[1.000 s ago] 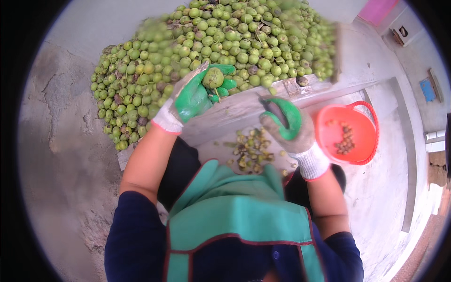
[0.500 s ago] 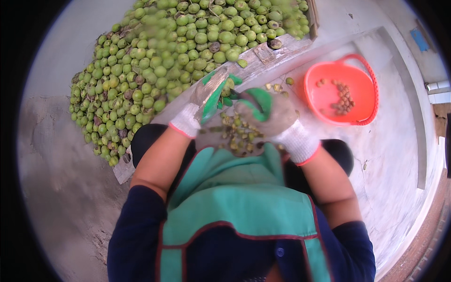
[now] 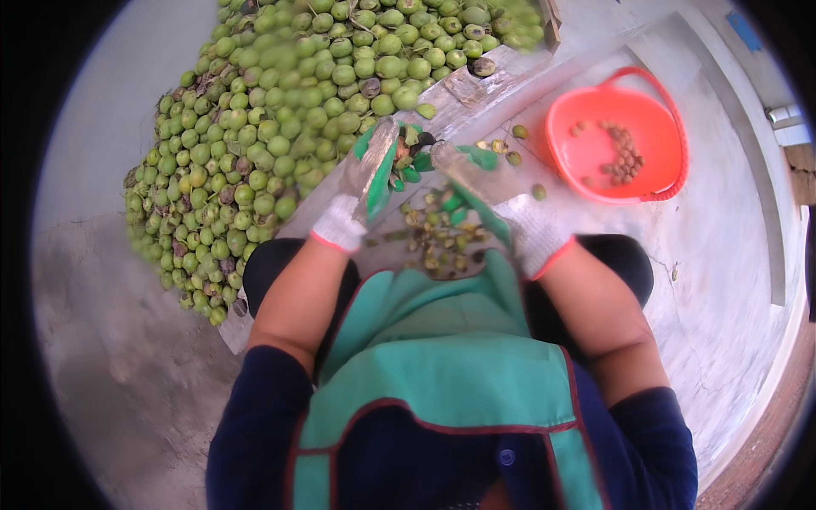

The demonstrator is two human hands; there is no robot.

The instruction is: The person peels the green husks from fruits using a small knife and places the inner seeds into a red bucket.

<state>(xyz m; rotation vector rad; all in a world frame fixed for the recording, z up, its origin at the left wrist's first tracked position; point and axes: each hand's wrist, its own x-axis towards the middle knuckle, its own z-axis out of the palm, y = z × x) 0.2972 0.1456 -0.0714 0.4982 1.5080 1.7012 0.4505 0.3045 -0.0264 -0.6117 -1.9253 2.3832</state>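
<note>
My left hand [image 3: 371,170], in a white glove with green coating, is closed around a green-husked walnut [image 3: 403,148]. Part of its husk is off, and brown shows beneath. My right hand [image 3: 476,174], gloved alike, is closed close beside it. A dark tool [image 3: 425,139] pokes out from its fingers against the walnut; the glove hides most of it, so its exact kind is unclear. Below the hands, husk pieces [image 3: 438,242] lie scattered on the ground in front of my apron [image 3: 442,365].
A large heap of green walnuts [image 3: 280,127] fills the far left, bordered by a wooden board [image 3: 463,89]. At the right stands a red bucket [image 3: 565,127] with brown shelled-out nuts [image 3: 625,157] inside. A few loose green walnuts [image 3: 519,132] lie between board and bucket.
My right hand has turned and drawn up against the walnut in my left hand. Brown now shows on that walnut, and another green piece lies on the ground near the bucket.
</note>
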